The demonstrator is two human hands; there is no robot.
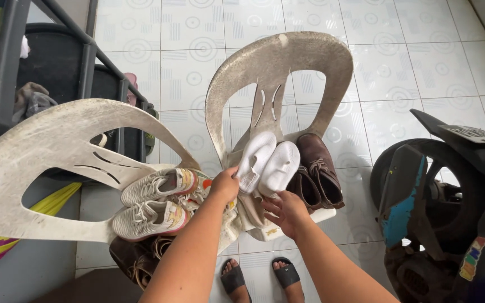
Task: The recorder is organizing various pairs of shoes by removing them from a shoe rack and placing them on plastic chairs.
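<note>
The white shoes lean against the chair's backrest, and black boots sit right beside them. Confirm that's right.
Not quite: the boots beside the white shoes are brown, not black, as the head view shows. The white pair does lean against the chair's backrest.

My bare left hand [227, 184] and right hand [287, 212], forearms unsleeved, no rings or watch showing; below, my feet wear black slide sandals [259, 276].
</note>
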